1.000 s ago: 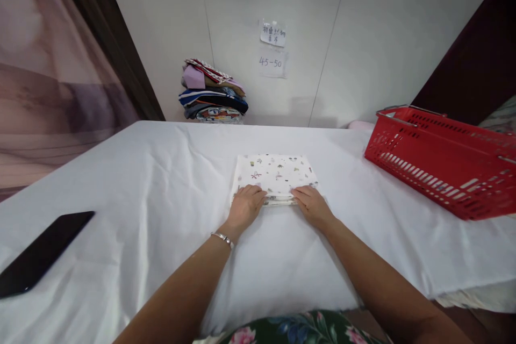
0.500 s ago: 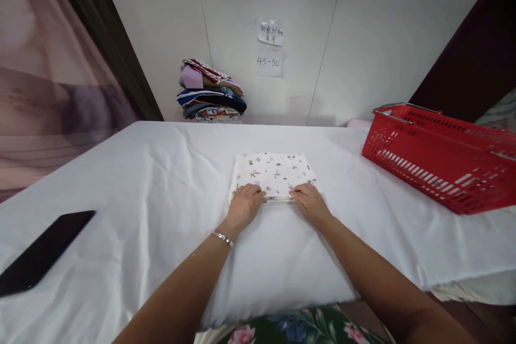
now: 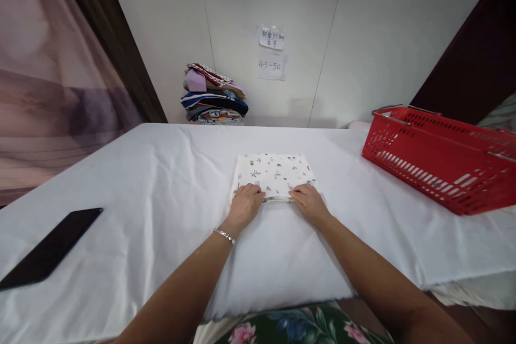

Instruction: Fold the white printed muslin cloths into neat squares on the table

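A white folded cloth (image 3: 278,173) with a scattered print of small plants and dots lies flat in the middle of the table, its stacked layers showing along the near edge. My left hand (image 3: 246,203) grips the near left corner, fingers curled over the top. At the near right corner, my right hand (image 3: 309,201) pinches the same edge between thumb and fingers. A short stretch of the folded edge shows between both hands. The undersides of the fingers are hidden.
A white sheet covers the table (image 3: 181,183). To the right stands a red plastic basket (image 3: 443,156) with metal handles. A black phone-like slab (image 3: 52,247) lies at left. Folded fabrics (image 3: 215,97) are stacked against the back wall, beside paper notes (image 3: 272,54).
The camera view has shifted slightly, so the background and the black slab appear a little displaced. Both hands keep their hold on the folded cloth, which has not visibly moved.
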{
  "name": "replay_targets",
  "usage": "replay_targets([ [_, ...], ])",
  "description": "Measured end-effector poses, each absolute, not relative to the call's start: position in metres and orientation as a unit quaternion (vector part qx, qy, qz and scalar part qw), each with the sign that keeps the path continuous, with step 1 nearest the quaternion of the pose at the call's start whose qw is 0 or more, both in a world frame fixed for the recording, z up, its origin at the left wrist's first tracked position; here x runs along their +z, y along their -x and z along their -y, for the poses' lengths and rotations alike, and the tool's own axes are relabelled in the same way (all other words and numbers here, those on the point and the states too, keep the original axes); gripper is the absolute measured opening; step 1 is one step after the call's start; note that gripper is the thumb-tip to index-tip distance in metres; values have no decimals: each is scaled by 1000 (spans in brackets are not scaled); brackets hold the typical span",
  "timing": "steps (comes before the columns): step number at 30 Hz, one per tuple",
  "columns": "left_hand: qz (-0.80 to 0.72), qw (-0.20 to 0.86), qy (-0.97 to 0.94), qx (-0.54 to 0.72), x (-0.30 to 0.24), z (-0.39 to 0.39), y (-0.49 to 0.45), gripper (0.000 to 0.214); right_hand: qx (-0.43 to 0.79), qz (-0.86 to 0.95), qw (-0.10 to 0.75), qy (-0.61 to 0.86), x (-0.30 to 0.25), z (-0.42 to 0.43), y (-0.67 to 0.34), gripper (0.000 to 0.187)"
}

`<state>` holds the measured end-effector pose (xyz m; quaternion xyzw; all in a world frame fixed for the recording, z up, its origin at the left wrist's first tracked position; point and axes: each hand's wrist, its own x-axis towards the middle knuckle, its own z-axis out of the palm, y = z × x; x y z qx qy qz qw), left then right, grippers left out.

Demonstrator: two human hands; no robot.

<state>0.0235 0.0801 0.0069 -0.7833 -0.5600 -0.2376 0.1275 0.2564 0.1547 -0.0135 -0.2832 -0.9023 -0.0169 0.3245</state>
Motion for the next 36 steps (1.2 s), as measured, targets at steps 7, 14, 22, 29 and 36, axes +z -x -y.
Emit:
replay_targets([
  [7, 549, 116, 788, -253, 5, -80, -25, 20, -14, 899, 331, 286, -11, -153, -255, 21],
  [14, 540, 122, 798, -237, 6, -89, -36, 17, -9, 910, 304, 282, -10, -154, -245, 22],
  [22, 536, 151, 801, -219, 7, -90, -36, 20, -47, 898, 320, 298, -8, -150, -237, 19],
  [29, 534, 147, 809, -196, 2, -88, -37, 20, -54, 901, 311, 299, -12, -150, -237, 18],
  [36, 544, 142, 805, -188, 1, -84, -36, 23, -40, 908, 308, 281, -15, -150, -242, 24],
])
